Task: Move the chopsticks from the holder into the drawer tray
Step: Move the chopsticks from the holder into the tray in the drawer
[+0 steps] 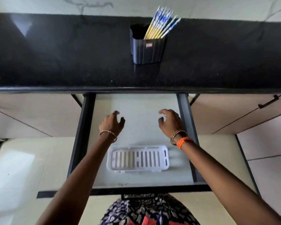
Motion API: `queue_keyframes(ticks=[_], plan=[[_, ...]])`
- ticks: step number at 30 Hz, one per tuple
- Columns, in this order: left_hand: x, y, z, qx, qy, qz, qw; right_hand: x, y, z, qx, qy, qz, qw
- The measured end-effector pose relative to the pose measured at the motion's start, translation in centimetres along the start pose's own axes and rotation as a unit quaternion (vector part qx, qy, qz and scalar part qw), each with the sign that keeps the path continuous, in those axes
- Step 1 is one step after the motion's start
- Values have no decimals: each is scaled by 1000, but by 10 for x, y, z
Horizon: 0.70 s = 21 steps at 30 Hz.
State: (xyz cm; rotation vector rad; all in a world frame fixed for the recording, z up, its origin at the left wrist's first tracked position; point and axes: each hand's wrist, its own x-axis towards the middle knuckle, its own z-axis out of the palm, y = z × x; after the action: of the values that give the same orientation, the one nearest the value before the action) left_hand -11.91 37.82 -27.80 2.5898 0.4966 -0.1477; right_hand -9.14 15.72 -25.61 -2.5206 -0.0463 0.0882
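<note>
Several chopsticks [159,25] with yellow shafts and blue-and-white tops lean to the right in a dark holder [147,49] on the black countertop [55,54]. Below the counter a drawer [136,111] stands pulled out. A white slotted tray [137,158] lies empty on its floor near the front. My left hand [112,123] and my right hand [169,122] hover over the drawer behind the tray, fingers apart and curled, holding nothing. Both are well short of the holder.
Dark drawer side rails [186,127] run along both sides of the drawer. Shut cabinet fronts flank it, the right one with a black handle [268,101]. A pale floor lies below, and a marble backsplash [136,5] sits behind the counter.
</note>
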Motion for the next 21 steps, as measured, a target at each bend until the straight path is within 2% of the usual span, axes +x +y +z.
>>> queue_keyframes(ticks=[5,8,12,15,18,21], plan=[[57,107,-65,-97,115,103,983,75,-59,-55,143,86,-71,983],[96,146,-93,-91,151,180,968,127,-83,-92,184,134,-59,972],[158,180,-118,44,140,282,948,201,-90,-130,211,169,11,963],[199,198,-122,158,98,270,945,251,-82,-138,208,146,41,966],[211,200,-118,167,49,265,948,281,-85,-135,225,114,48,966],[203,187,-114,156,72,294,940,302,-87,-127,296,82,66,949]])
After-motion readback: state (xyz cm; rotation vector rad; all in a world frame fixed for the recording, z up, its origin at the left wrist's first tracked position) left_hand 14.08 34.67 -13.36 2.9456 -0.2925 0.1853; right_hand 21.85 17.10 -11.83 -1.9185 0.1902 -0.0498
